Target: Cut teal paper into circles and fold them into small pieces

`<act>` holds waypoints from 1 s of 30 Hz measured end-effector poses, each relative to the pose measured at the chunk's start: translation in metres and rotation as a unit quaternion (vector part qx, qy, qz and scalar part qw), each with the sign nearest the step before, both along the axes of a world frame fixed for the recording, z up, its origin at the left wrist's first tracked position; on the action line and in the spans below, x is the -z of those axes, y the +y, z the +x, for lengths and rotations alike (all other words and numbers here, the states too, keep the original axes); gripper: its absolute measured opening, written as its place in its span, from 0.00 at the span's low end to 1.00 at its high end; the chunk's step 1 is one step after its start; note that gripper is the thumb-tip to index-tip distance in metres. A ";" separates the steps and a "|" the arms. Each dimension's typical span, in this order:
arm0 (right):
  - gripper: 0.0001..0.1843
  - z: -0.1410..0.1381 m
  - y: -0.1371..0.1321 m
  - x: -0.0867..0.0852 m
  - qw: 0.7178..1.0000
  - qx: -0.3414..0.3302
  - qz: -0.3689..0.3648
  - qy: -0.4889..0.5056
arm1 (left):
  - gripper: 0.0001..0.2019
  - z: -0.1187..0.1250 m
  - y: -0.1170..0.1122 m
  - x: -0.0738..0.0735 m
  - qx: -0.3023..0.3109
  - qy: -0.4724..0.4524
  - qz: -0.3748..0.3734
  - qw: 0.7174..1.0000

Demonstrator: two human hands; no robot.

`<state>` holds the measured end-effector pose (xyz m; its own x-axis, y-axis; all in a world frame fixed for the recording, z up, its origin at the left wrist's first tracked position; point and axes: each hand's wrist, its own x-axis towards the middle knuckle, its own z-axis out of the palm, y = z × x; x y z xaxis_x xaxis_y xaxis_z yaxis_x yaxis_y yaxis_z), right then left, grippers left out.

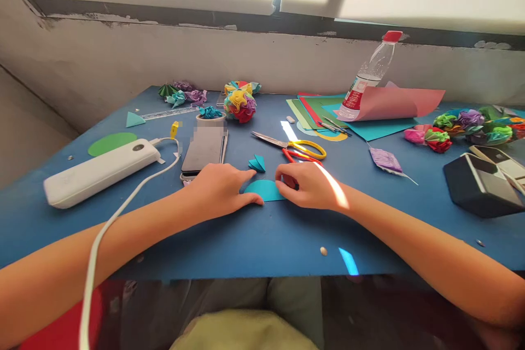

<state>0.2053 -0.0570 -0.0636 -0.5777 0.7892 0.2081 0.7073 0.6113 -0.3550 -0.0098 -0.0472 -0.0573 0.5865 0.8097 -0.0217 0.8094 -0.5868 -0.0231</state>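
Observation:
A teal half-circle of folded paper [264, 190] lies on the blue table, its straight edge toward me. At its left end is my left hand [221, 188], thumb and forefinger spread apart, the thumb along the straight edge. My right hand [309, 186] is closed, its fingers curled and pinching the paper's right end. Just beyond the half-circle sits a small folded teal paper piece [257, 163]. Scissors [287, 146] with yellow and red handles lie with blades apart behind my right hand, which partly hides the red handle.
A phone [205, 147] and a white power bank [102, 172] lie left; its white cable [123, 205] crosses my left forearm. Behind are a paper flower ball [240, 105], coloured sheets [377, 127] and a tilted bottle [369, 79]. A dark box [479, 183] stands right.

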 end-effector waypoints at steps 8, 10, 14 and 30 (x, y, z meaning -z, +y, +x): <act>0.11 -0.003 -0.002 0.013 0.996 0.000 0.014 0.087 | 0.12 0.000 -0.008 0.019 0.012 -0.120 0.029 0.992; 0.12 -0.002 0.000 0.014 0.994 -0.005 0.037 0.103 | 0.10 -0.001 -0.008 0.024 0.040 -0.135 0.063 0.988; 0.03 -0.001 0.004 0.020 0.984 -0.033 0.089 0.151 | 0.10 -0.002 -0.004 0.030 0.091 -0.184 0.108 0.973; 0.08 0.021 0.006 0.028 0.964 -0.092 0.234 0.081 | 0.07 -0.001 0.001 0.030 0.161 -0.264 0.045 0.950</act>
